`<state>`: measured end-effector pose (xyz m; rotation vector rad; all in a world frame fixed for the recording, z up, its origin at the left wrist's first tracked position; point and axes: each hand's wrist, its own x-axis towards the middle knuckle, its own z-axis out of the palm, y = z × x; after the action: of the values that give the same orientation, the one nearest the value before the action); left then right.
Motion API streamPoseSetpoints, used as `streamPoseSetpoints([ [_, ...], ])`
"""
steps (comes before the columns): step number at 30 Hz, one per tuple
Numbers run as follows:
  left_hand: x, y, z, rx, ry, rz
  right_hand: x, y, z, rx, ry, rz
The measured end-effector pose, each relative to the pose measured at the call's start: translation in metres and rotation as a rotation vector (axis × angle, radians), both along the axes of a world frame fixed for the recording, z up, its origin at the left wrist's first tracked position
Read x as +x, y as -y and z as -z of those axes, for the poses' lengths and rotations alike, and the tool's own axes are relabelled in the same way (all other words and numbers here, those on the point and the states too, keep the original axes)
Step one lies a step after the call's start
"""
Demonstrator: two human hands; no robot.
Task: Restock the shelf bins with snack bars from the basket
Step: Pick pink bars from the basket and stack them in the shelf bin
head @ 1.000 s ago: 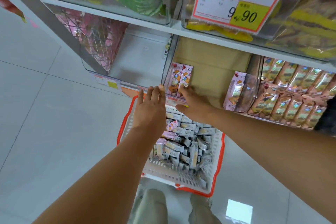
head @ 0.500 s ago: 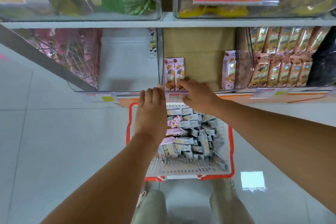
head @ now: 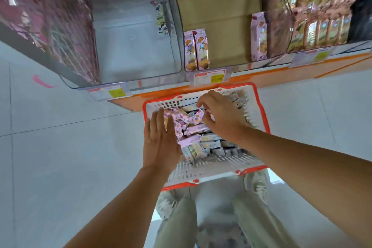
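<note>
A white basket with a red rim (head: 261,110) stands on the floor under the shelf, full of pink snack bars (head: 186,125) and grey-wrapped bars (head: 213,147). My left hand (head: 161,143) lies flat over the basket's left side, straight fingers touching the pink bars. My right hand (head: 221,115) hovers over the middle of the pile, fingers loosely curled at a pink bar, with nothing clearly held. The clear middle bin (head: 217,26), lined with cardboard, holds two pink bars (head: 196,50) upright at its left and another pink bar (head: 259,36) at its right.
A clear bin with nothing in it (head: 130,42) sits left of the middle bin. Further left is a wire rack of pink packs (head: 66,32). The right bin (head: 318,22) is packed with several brownish bars. Price tags (head: 209,77) line the orange shelf edge. My legs stand just behind the basket.
Both hands have dropped from the front of the middle bin down into the basket. The view has tilted downward, so the upper shelf and its price sign are out of sight.
</note>
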<state>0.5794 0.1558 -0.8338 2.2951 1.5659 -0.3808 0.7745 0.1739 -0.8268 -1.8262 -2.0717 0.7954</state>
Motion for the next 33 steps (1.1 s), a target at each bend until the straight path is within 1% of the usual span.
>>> streamPoseSetpoints([
  [1, -0.002, 0.002, 0.009, -0.048, -0.037, -0.016, -0.003, 0.004, 0.012, -0.09, 0.018, -0.009],
  [4, -0.008, 0.005, 0.04, -0.045, -0.108, -0.016, -0.007, 0.009, 0.051, -0.417, 0.104, -0.02],
  [5, -0.008, 0.007, 0.051, -0.048, -0.107, -0.015, -0.008, 0.009, 0.064, -0.49, 0.115, -0.029],
  [9, -0.002, 0.009, 0.099, -0.128, -0.106, 0.009, -0.006, 0.004, 0.113, -0.577, 0.128, -0.056],
  [11, 0.003, 0.009, 0.125, -0.15, -0.096, -0.01, -0.005, 0.001, 0.136, -0.576, 0.121, -0.054],
  [14, 0.01, 0.004, 0.16, -0.15, -0.065, -0.068, -0.006, -0.007, 0.167, -0.521, 0.113, -0.064],
  [16, 0.012, -0.002, 0.181, -0.109, -0.062, -0.089, -0.008, -0.013, 0.186, -0.468, 0.104, -0.056],
  [18, 0.014, -0.008, 0.199, -0.028, -0.041, -0.102, -0.012, -0.02, 0.202, -0.412, 0.125, -0.029],
  [20, 0.015, -0.014, 0.213, 0.042, -0.035, -0.092, -0.016, -0.027, 0.218, -0.356, 0.225, -0.023],
  [23, 0.014, -0.024, 0.23, 0.097, -0.08, -0.049, -0.022, -0.034, 0.234, -0.316, 0.402, -0.075],
  [26, 0.009, -0.033, 0.239, 0.176, -0.088, -0.022, -0.024, -0.038, 0.244, -0.286, 0.443, -0.107],
  [28, 0.007, -0.04, 0.241, 0.206, -0.078, -0.018, -0.021, -0.042, 0.248, -0.256, 0.372, -0.095],
  [30, 0.008, -0.047, 0.241, 0.22, -0.049, -0.032, -0.016, -0.047, 0.248, -0.243, 0.234, -0.057],
  [33, 0.009, -0.056, 0.239, 0.231, 0.079, -0.091, -0.005, -0.052, 0.243, -0.314, 0.01, -0.056],
])
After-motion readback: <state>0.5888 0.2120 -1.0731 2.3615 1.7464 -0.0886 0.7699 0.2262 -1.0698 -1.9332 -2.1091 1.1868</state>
